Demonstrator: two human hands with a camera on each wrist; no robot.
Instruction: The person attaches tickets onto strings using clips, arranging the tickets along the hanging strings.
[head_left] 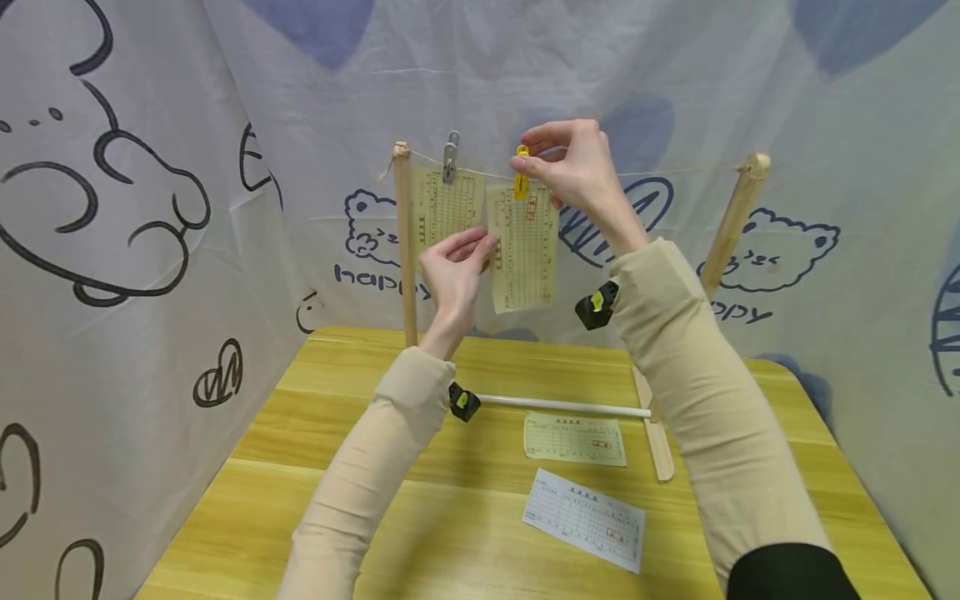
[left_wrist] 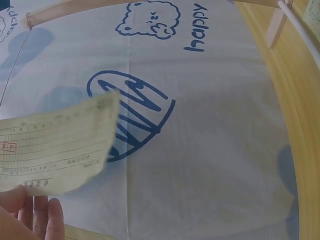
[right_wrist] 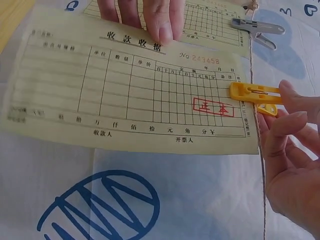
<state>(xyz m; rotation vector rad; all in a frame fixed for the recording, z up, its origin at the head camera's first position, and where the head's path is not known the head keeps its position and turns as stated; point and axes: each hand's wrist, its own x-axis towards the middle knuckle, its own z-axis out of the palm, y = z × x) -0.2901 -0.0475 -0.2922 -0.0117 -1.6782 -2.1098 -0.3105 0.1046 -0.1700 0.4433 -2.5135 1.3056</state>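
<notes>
Plainly, the receipt (right_wrist: 132,97) looks pale yellow, black-ruled, red-stamped; the right hand's grip (head_left: 581,169) pinches the yellow clip (right_wrist: 250,92) atop it; the left hand's grip (head_left: 453,271) pinches its edge.

2 arms (head_left: 375,467) extended forward, left grip (head_left: 455,265) raised and pinching; right grip (head_left: 579,167) raised higher, also pinching

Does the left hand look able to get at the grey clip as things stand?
Probably yes, but only after letting go: the left hand pinches the slip in the yellow clip. The grey clip sits higher on the line, with nothing seen covering it.
</notes>
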